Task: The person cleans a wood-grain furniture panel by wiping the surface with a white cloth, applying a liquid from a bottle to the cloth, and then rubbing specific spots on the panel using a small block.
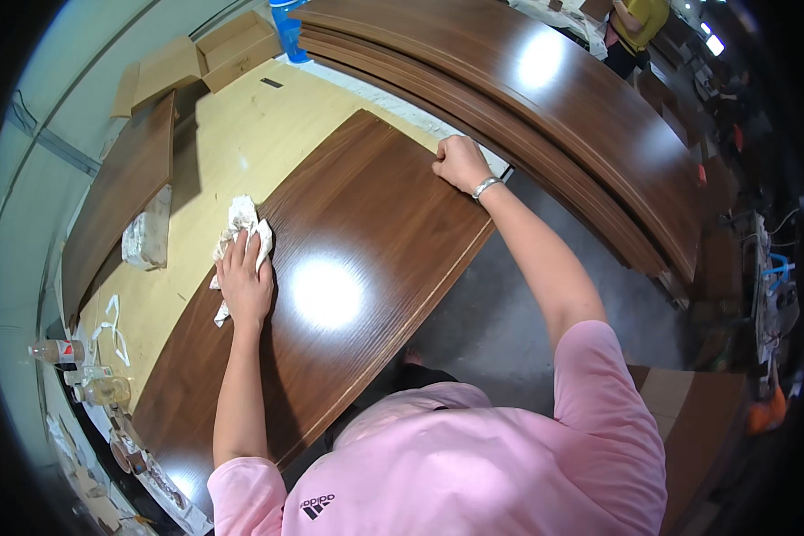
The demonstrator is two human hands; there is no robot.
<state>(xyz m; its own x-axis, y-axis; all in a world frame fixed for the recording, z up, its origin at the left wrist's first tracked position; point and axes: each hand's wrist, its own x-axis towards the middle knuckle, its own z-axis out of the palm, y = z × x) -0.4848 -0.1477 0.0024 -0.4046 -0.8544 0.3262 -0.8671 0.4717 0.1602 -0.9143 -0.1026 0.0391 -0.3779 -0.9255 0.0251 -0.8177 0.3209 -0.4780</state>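
A glossy dark brown wood-grain panel (366,205) lies flat and slantwise on the pale worktable before me. My left hand (246,277) presses a crumpled white cloth (243,214) down at the panel's far left edge, fingers over the cloth. The cloth sticks out beyond the fingertips and below the hand. At the panel's right edge, near its far corner, my right hand (463,164) is closed with the fingers curled. Its fingertips are partly hidden against the edge. A silver bracelet (487,186) circles the right wrist.
Stacked brown panels (509,80) rise along the right. Another panel (121,205) leans at left beside a white wrapped block (147,228). Bottles (103,390) crowd the left edge; an open cardboard box (232,54) and blue bottle (290,31) stand at the back. A person (639,27) is far right.
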